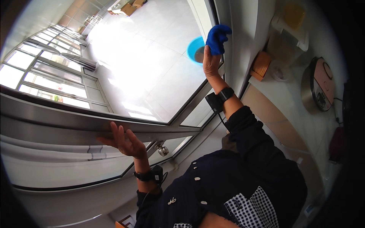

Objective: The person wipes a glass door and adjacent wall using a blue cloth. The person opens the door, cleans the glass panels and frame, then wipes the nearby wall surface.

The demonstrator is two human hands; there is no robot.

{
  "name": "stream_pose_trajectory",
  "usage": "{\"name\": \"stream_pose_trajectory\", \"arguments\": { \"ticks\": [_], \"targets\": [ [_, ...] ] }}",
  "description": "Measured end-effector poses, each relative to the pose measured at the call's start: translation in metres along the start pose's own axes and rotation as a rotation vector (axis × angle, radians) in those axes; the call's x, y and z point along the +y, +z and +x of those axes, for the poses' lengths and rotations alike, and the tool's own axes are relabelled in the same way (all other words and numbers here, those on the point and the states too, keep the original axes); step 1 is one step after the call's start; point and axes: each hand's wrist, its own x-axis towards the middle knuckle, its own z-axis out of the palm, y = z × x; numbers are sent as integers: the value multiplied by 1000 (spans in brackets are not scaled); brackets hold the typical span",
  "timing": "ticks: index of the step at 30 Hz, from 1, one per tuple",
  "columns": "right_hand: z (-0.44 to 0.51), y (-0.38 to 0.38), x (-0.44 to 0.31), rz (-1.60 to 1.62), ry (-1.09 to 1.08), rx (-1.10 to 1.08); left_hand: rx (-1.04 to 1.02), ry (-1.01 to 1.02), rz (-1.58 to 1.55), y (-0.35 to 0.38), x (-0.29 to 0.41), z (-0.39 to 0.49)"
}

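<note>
My right hand (212, 62) is raised and grips a bunched blue cloth (218, 38) against the grey frame on the right side of a glass door. My left hand (125, 142) has its fingers apart and holds nothing. Its fingertips rest at the wide metal door frame (68, 115); whether they press on it I cannot tell. Between and beyond my hands spreads the clear glass pane of the door. Through it, a light blue basin (190, 51) with murky water stands on the floor, partly hidden behind my right hand and the cloth.
A round door knob (163, 150) juts out right of my left hand. On the right, a counter (281, 99) bears a rice cooker (320, 85), an orange-brown box (261, 65) and a lidded plastic container (288, 40). Past the glass lie a bright tiled floor (159, 68) and windows (57, 77).
</note>
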Motion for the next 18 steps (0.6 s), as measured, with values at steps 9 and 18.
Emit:
{"name": "stream_pose_trajectory", "arguments": {
  "ticks": [9,18],
  "targets": [
    [-101,5,2,-132,590,352,-100,34,-51,-5,2,4],
    [-257,50,-73,-54,572,89,-52,82,-63,-6,4,9]
  ]
}}
